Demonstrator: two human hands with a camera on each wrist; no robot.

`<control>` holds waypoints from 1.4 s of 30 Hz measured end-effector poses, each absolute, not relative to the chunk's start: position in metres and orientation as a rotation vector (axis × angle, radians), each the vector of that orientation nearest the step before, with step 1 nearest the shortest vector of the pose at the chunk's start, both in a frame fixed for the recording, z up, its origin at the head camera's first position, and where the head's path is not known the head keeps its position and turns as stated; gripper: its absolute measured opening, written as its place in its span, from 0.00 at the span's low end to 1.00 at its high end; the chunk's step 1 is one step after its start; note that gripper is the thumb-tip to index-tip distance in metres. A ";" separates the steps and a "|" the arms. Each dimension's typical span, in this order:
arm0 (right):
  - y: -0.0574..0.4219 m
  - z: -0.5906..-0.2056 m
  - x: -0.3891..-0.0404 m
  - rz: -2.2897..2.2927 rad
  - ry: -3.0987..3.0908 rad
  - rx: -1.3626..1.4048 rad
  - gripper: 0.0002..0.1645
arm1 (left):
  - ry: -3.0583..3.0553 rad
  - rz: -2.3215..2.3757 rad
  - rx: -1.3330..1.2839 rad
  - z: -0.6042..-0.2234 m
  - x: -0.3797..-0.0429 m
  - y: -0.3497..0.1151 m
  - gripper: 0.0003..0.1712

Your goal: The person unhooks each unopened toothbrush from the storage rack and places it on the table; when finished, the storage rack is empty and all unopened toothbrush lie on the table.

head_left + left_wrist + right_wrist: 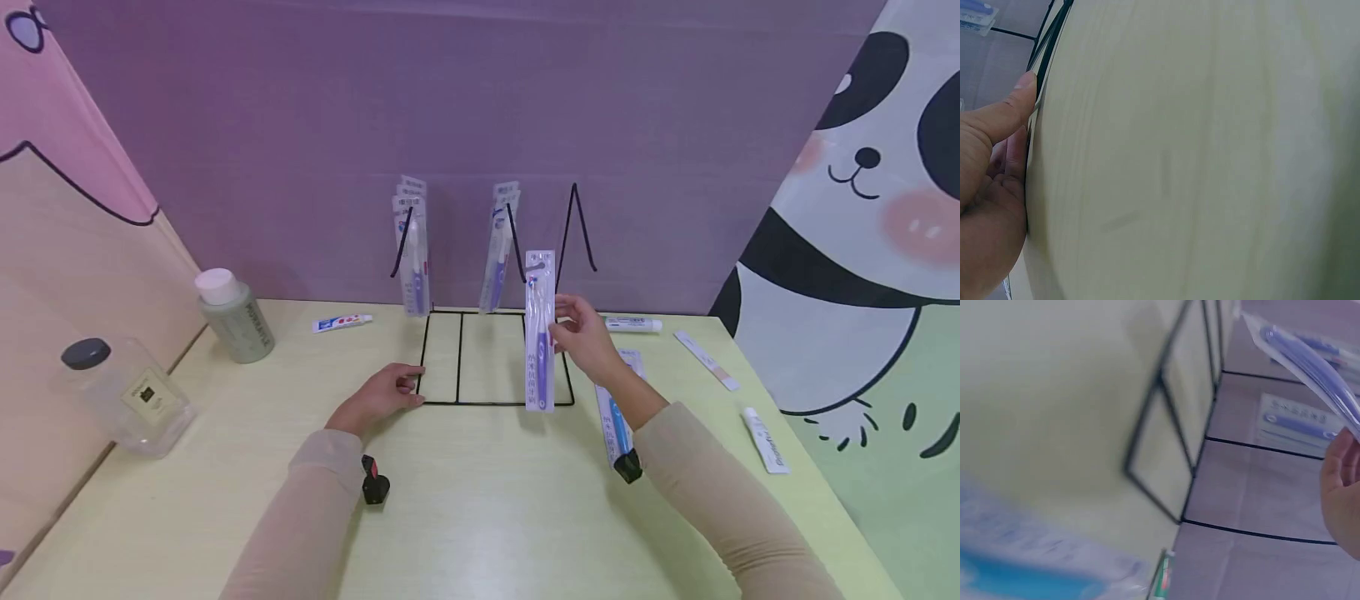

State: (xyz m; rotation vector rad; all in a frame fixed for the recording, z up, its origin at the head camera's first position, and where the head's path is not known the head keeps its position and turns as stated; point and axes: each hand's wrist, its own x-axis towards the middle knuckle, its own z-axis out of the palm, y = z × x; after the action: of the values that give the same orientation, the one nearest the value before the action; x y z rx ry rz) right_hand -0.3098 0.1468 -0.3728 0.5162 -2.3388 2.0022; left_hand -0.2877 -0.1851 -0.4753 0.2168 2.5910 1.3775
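A black wire display rack (459,358) stands on the table with hooks rising at the back. My left hand (384,393) grips its base frame at the front left corner; the thumb (1013,109) lies against the wire in the left wrist view. My right hand (588,337) pinches a packaged purple toothbrush (540,333) by its right edge, upright in front of the right-hand hook (576,225). Packaged toothbrushes (412,250) hang from the left hook, and more toothbrush packs (500,242) from the middle one. In the right wrist view the held toothbrush (1310,362) tilts above the fingers.
A blue toothbrush pack (611,408) lies under my right forearm. Toothpaste tubes (342,322) lie left and right of the rack, with a narrow flat pack (707,360) at right. A grey-green bottle (238,321) and a clear bottle (142,400) stand at left.
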 end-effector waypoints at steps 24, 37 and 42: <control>0.194 -0.444 -0.196 2.021 -3.032 0.046 0.36 | 2.593 1.376 0.224 -0.466 -0.290 -0.190 0.32; 0.184 -0.392 -0.228 1.350 -3.247 0.280 0.33 | 2.594 1.354 0.224 -0.471 -0.288 -0.188 0.32; 0.163 -0.370 -0.268 1.405 -2.995 0.475 0.25 | 2.592 1.353 0.256 -0.472 -0.288 -0.187 0.32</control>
State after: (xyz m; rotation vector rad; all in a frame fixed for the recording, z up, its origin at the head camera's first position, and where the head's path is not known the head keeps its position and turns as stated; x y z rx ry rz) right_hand -0.2683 0.1630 -0.3699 0.4752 -2.9950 1.4054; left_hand -0.2881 -0.1866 -0.4723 0.2560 2.5922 1.3531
